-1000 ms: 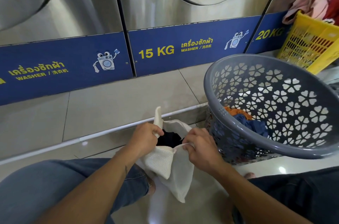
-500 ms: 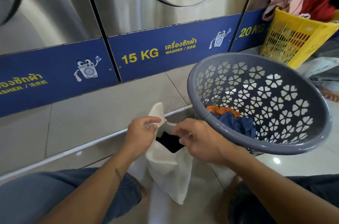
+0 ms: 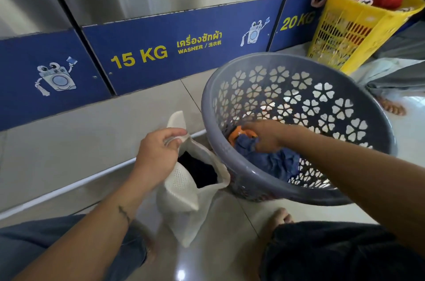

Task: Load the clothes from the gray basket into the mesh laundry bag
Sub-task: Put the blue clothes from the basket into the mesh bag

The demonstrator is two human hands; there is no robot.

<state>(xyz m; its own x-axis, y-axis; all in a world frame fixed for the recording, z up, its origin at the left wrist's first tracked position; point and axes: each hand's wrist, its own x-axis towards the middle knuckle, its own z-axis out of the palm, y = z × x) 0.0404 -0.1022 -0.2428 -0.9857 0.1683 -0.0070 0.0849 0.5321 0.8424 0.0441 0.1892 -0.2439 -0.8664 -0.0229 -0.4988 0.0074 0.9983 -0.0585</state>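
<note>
The gray basket [image 3: 358, 133], round with flower-shaped holes, tilts toward me on the floor at centre right. In its bottom lie a blue garment [image 3: 273, 162] and an orange one [image 3: 241, 134]. My right hand [image 3: 264, 134] reaches inside the basket and closes on these clothes, fingers on the blue fabric. The white mesh laundry bag [image 3: 181, 191] hangs left of the basket, its mouth open and a dark garment [image 3: 197, 170] showing inside. My left hand [image 3: 156, 151] grips the bag's upper rim and holds it up.
Steel washers with blue "15 KG" and "20 KG" panels [image 3: 161, 50] stand on a tiled step just behind. A yellow basket [image 3: 351, 29] heaped with pink and red clothes sits at the far right. My knees and a bare foot [image 3: 279, 217] are at the bottom.
My right hand has let go of the bag's rim and moved right, into the gray basket, onto the clothes. The left hand keeps holding the bag open. The view has shifted right.
</note>
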